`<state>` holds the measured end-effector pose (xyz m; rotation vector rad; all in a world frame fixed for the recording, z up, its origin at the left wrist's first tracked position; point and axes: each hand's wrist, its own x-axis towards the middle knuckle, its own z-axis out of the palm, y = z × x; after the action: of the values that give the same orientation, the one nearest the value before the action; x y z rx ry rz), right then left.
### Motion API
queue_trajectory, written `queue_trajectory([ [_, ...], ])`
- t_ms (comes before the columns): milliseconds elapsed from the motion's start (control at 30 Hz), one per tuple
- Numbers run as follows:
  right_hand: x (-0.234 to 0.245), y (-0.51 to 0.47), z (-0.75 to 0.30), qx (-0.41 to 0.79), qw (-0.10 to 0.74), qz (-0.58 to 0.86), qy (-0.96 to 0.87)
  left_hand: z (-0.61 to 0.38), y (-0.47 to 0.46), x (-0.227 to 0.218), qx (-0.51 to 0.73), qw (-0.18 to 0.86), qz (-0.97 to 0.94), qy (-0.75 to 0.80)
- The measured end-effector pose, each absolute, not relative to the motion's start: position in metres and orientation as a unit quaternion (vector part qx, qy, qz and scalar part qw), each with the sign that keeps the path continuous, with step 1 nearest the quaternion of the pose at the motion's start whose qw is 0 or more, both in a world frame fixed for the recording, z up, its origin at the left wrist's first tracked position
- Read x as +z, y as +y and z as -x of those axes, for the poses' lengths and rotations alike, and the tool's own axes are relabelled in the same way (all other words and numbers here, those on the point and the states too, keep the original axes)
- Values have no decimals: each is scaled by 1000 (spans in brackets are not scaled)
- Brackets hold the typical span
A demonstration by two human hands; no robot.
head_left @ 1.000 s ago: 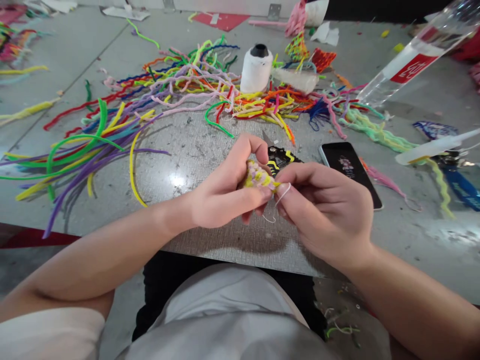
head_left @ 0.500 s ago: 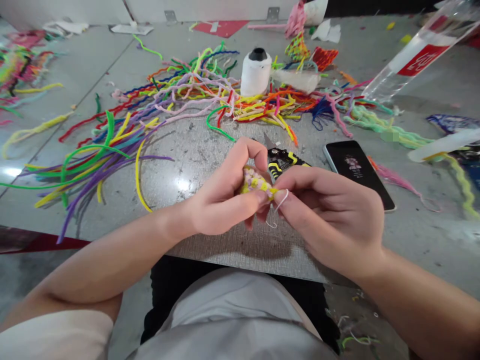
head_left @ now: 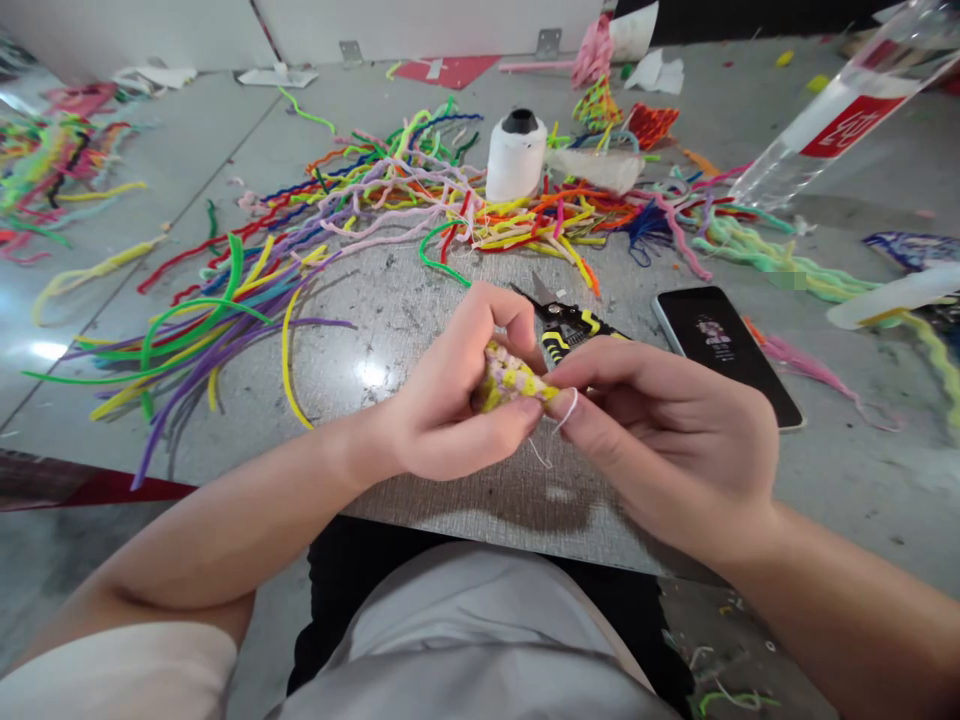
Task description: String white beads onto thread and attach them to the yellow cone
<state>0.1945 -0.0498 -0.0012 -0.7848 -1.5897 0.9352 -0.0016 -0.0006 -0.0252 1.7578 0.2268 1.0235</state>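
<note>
A small woven piece in yellow and pale pink, fuzzy in texture, is gripped by my left hand, its fingers curled around it and the thumb pressing along its lower edge. My right hand pinches the yellow tip at the piece's right end between thumb and forefinger. A thin white thread loops out at that pinch, and a loose thread end dangles below. Just behind my hands lie black-and-yellow pliers or snips. The far side of the piece is hidden by my fingers.
Colourful pipe cleaners spread over the grey table to the left and back. A white thread cone stands among them. To the right are a phone, a leaning plastic bottle and a pink tuft.
Both hands keep their hold on the woven piece, with only slight finger shifts, and more of its patterned face shows. The whole view has shifted a little.
</note>
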Motion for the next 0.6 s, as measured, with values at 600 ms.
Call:
queue_trajectory([
  [600, 7, -50, -194, 465, 554, 294, -624, 0, -8, -13, 373, 675, -620, 147],
])
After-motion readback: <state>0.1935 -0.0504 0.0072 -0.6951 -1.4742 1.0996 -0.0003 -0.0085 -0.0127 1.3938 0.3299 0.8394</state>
